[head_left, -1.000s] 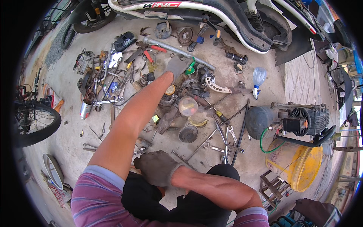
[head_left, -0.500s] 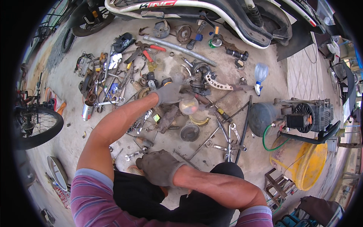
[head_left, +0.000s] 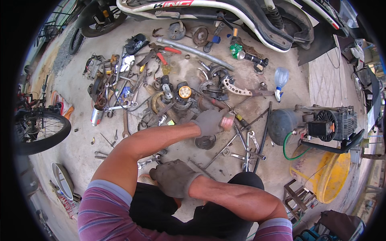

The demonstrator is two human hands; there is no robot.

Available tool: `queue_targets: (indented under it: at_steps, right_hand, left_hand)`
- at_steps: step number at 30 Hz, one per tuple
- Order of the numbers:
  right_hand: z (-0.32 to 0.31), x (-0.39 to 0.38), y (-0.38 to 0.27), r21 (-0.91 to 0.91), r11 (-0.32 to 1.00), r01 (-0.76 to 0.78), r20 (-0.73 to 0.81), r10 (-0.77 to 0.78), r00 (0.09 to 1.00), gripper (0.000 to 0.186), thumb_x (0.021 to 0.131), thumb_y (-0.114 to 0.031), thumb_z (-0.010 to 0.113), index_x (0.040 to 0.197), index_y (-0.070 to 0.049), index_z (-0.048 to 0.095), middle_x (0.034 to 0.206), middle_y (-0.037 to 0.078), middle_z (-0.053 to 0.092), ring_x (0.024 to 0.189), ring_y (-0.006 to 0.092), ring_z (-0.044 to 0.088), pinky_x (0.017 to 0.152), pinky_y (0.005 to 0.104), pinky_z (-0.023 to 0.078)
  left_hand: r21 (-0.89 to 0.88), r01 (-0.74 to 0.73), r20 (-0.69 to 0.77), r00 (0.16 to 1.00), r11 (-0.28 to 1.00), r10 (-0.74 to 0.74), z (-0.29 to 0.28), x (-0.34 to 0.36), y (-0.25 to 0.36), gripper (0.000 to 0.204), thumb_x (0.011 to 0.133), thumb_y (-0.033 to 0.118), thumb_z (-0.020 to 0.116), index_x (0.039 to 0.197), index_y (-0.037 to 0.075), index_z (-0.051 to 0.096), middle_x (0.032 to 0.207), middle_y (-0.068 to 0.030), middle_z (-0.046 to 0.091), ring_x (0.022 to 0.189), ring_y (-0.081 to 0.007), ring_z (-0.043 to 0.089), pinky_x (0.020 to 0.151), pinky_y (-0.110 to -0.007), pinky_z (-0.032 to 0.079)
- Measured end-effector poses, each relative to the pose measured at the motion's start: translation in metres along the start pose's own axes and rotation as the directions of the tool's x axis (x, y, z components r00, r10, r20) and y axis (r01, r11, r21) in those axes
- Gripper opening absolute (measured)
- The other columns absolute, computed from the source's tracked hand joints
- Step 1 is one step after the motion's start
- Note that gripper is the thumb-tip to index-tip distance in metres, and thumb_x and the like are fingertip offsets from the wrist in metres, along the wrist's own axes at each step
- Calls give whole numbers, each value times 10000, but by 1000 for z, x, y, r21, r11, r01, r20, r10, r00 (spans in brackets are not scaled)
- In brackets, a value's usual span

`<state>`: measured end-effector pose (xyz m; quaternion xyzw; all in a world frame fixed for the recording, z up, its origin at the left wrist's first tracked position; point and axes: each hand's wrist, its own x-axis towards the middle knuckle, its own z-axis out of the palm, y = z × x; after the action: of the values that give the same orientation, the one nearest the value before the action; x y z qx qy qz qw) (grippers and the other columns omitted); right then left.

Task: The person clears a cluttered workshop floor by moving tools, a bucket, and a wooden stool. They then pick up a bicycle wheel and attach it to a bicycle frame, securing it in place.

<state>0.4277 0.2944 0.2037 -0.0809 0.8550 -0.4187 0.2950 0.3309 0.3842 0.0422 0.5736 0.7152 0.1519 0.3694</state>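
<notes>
My left hand (head_left: 209, 122), in a grey-brown work glove, reaches across the middle of the scattered tools. It grips a small round tub (head_left: 227, 122) with a reddish, partly see-through side. Just below that hand lies a dark round metal dish (head_left: 205, 141). My right hand (head_left: 173, 178), gloved alike, is close to my knees with its fingers curled; whatever is inside them is hidden. A wrench (head_left: 148, 162) lies on the floor beside its fingers. Beyond my left hand are curved brake shoes (head_left: 183, 105) and a round yellow-rimmed lamp (head_left: 185, 92).
A pile of wrenches (head_left: 120, 102) spreads at left. More wrenches (head_left: 248, 150) and dark rods lie at right, near an air compressor (head_left: 315, 124) and a yellow bucket (head_left: 331, 176). A long metal pipe (head_left: 193, 53) lies far off, before a motorbike (head_left: 241, 24). A plastic bottle (head_left: 282, 77) stands right.
My left hand has moved right and nearer with the tub, which has turned on its side. The yellow-rimmed lamp is now uncovered. My right hand stays almost where it was.
</notes>
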Motion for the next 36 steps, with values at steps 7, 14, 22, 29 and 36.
queue_targets:
  at_steps: [7, 14, 22, 29, 36]
  right_hand:
    - [-7, -5, -2, -1, 999, -32, -3, 32, 999, 277, 924, -110, 549, 1157, -51, 687, 1128, 179, 723, 1073, 358, 709, 930, 482, 533]
    - [-7, -16, 9, -27, 997, -79, -31, 78, 997, 247, 927, -121, 547, 1120, -57, 687, 1065, 178, 739, 1036, 342, 726, 878, 467, 555]
    - [-8, -14, 12, -13, 1000, -26, -50, 26, 998, 264, 934, -114, 523, 1141, -65, 681, 1104, 168, 732, 1056, 347, 716, 916, 465, 540]
    - [-10, -8, 9, 9, 1000, -26, -22, 26, 999, 280, 987, -197, 490, 1140, -52, 674, 1129, 199, 714, 1089, 373, 695, 931, 487, 533]
    - [-16, -18, 13, -15, 998, -64, 7, 64, 998, 299, 911, -99, 546, 1175, -35, 672, 1155, 183, 718, 1138, 351, 686, 940, 460, 543]
  left_hand:
    - [-398, -319, -265, 938, 860, 225, 18, 28, 44, 660, 860, 291, 756, 1422, 29, 530, 1238, -242, 643, 1140, -414, 640, 991, -480, 514]
    - [208, -173, -281, 932, 963, 228, -64, 16, -32, 554, 832, 279, 735, 1340, 75, 643, 1280, -189, 647, 1148, -372, 635, 983, -465, 511]
    - [366, 134, -370, 929, 921, 11, -98, -32, -129, 488, 938, 363, 669, 1341, 94, 612, 1337, -197, 606, 1209, -391, 610, 1001, -484, 503]
    - [50, 509, -557, 729, 859, -399, -133, -6, -159, 466, 963, 445, 632, 1200, 45, 666, 1146, -237, 711, 1081, -408, 688, 926, -498, 548]
    - [-98, 389, -669, 656, 916, -350, -157, -25, -165, 469, 974, 410, 644, 1270, 49, 692, 1145, -198, 740, 1048, -372, 710, 918, -435, 541]
